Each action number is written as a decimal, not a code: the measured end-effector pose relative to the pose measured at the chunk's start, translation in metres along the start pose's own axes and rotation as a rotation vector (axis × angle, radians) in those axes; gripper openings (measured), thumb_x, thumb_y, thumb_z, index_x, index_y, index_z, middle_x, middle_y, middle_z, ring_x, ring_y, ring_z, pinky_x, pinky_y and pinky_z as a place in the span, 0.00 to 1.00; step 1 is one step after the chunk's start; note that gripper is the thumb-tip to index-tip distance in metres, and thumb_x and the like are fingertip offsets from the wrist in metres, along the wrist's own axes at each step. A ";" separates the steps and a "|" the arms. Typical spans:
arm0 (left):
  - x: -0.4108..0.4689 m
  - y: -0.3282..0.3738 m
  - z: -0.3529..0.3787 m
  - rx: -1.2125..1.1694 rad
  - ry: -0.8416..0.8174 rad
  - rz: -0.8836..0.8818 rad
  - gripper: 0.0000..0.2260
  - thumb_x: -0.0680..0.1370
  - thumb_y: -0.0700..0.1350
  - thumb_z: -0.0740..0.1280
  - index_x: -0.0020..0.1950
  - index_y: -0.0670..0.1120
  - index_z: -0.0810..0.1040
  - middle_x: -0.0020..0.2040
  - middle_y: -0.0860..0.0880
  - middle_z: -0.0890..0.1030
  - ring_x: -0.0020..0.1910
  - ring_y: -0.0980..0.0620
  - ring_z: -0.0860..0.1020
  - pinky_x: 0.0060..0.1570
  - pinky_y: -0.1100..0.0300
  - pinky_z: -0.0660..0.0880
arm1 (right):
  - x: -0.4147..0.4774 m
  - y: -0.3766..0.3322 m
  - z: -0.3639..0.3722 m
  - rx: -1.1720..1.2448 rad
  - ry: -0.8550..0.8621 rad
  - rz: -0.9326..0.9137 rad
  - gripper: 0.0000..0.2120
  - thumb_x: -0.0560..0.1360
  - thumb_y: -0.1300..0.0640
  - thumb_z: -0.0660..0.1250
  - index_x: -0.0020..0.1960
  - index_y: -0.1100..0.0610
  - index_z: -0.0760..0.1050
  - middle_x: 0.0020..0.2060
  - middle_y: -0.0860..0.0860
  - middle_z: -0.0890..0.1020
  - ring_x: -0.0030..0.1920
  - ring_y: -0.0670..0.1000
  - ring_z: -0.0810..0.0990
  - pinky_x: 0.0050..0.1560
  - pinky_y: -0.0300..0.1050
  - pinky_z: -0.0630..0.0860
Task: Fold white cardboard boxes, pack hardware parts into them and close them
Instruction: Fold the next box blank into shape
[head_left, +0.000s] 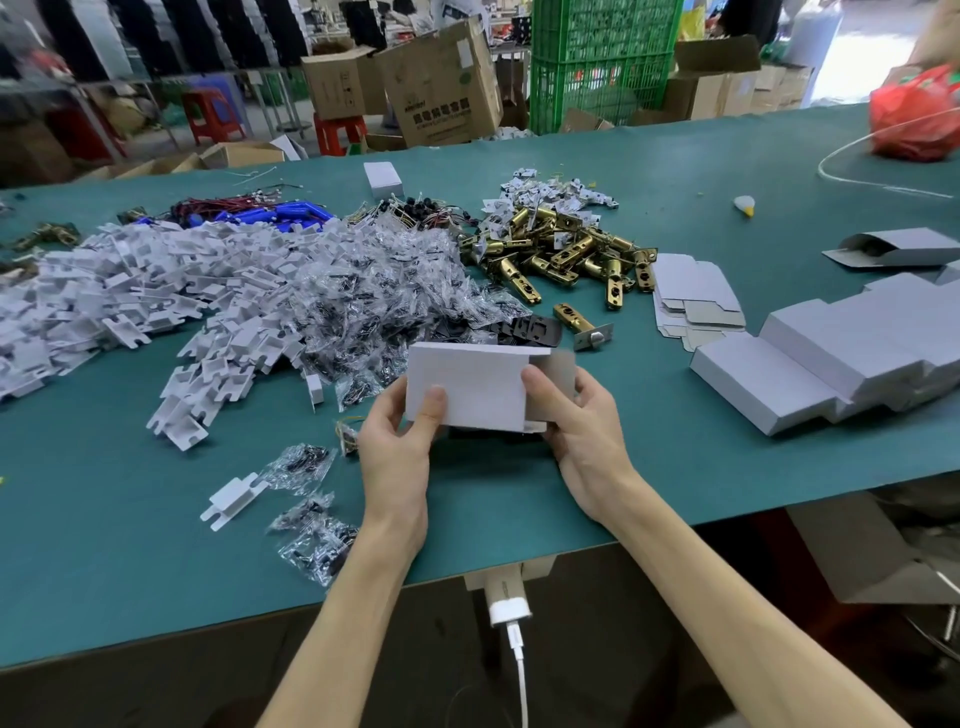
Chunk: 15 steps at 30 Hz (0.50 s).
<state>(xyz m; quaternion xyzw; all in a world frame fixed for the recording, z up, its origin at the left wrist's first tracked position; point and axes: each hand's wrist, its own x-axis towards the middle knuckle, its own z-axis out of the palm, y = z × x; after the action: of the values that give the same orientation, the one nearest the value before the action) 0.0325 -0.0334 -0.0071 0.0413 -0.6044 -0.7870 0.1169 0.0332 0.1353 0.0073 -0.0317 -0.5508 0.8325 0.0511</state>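
Both hands hold a white cardboard box (467, 382) just above the green table (649, 457), near its front middle. My left hand (397, 447) grips the box's left end, thumb on top. My right hand (576, 421) grips the right end, thumb on the white face beside a grey flap (558, 382) that stands open. Behind lie heaps of white plastic brackets (156, 291), bagged screws (374, 291) and brass latches (566, 249). One latch (582, 322) lies apart, by black plates (535, 330).
Flat box blanks (691, 296) and several folded white boxes (831, 358) sit at the right. A loose bracket (231, 501) and screw bags (311, 519) lie by my left forearm. Blue batteries with wires (260, 213) are at the back, a red bag (917, 117) far right.
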 end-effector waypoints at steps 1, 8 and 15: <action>-0.001 0.000 0.000 0.019 -0.026 0.001 0.22 0.77 0.51 0.74 0.68 0.44 0.78 0.62 0.47 0.85 0.61 0.45 0.83 0.64 0.45 0.80 | 0.000 0.000 0.000 0.012 0.017 -0.005 0.26 0.72 0.52 0.75 0.65 0.63 0.75 0.56 0.58 0.85 0.57 0.59 0.84 0.58 0.55 0.81; -0.004 -0.001 0.003 0.032 -0.101 0.067 0.15 0.77 0.40 0.76 0.62 0.49 0.80 0.59 0.49 0.85 0.58 0.46 0.85 0.53 0.52 0.84 | 0.004 0.002 0.000 0.139 0.148 -0.013 0.32 0.69 0.49 0.75 0.67 0.62 0.70 0.53 0.53 0.86 0.60 0.56 0.84 0.57 0.50 0.82; -0.005 0.001 0.003 0.163 -0.127 0.302 0.18 0.75 0.31 0.75 0.58 0.50 0.83 0.61 0.50 0.83 0.64 0.53 0.79 0.53 0.61 0.80 | 0.004 0.003 0.005 0.100 -0.030 0.024 0.39 0.68 0.40 0.73 0.69 0.63 0.69 0.54 0.57 0.85 0.57 0.62 0.85 0.55 0.54 0.83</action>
<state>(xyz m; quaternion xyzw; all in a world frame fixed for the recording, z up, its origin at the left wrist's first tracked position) 0.0373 -0.0299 -0.0059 -0.0903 -0.6716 -0.7100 0.1917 0.0290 0.1303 0.0068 -0.0232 -0.5090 0.8598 0.0342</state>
